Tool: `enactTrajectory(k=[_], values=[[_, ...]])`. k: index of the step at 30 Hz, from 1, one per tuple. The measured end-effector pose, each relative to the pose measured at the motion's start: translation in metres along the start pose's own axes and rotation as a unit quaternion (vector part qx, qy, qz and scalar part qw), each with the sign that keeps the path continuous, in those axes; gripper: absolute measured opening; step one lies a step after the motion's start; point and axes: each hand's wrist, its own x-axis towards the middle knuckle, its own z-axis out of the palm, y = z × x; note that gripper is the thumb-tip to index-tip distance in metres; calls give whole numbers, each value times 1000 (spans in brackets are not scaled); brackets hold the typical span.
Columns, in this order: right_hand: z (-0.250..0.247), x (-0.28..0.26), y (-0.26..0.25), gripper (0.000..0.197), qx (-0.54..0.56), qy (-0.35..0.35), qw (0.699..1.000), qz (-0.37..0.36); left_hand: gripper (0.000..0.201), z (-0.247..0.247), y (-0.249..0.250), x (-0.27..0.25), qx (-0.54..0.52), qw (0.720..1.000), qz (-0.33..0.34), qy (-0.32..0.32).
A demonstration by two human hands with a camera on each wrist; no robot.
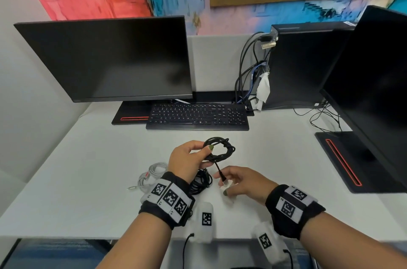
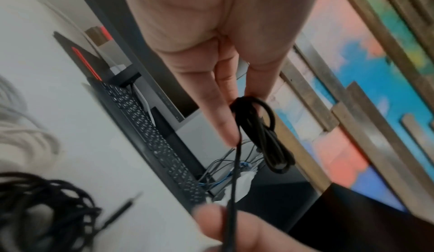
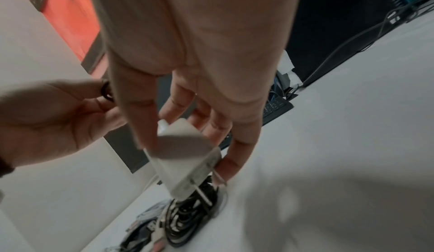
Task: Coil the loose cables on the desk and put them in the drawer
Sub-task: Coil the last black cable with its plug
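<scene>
My left hand (image 1: 206, 154) is raised above the desk and pinches a coiled black cable (image 1: 220, 150) between thumb and fingers; the same coil (image 2: 265, 131) hangs from the fingertips in the left wrist view. A short tail of it runs down to a white power adapter (image 1: 228, 185). My right hand (image 1: 222, 183) grips that adapter (image 3: 185, 153) just above the desk. On the white desk (image 1: 88, 169) lie a second coiled black cable (image 1: 201, 180) and a coiled grey cable (image 1: 152, 175), under and left of my left wrist. No drawer is in view.
A black keyboard (image 1: 197, 117) and a monitor (image 1: 105, 59) stand at the back. A computer tower (image 1: 304, 66) with several plugged cables and a second monitor (image 1: 378, 83) with its base fill the right side. The desk's front edge runs under my forearms.
</scene>
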Motion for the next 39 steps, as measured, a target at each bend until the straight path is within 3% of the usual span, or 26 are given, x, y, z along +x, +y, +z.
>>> enactTrajectory(k=[7,12,15,19,24,31,39], values=[[-20,6,26,41,-46,56,995,66,8,-6,-41,10,120,992,-35,12],[-26,7,40,51,-21,53,996,74,16,-5,-61,8,330,936,58,-111],[-26,6,43,47,1,38,996,78,22,-3,-65,6,361,922,33,-133],[-23,7,46,43,6,24,996,82,43,-1,-64,1,329,936,28,-125],[-18,6,48,41,23,25,997,71,70,-3,-65,-8,212,973,73,-64],[-7,0,48,40,14,8,999,45,62,-4,-68,-21,133,985,61,-94],[15,-3,48,21,26,10,999,45,43,-18,-73,-33,117,985,37,-122]])
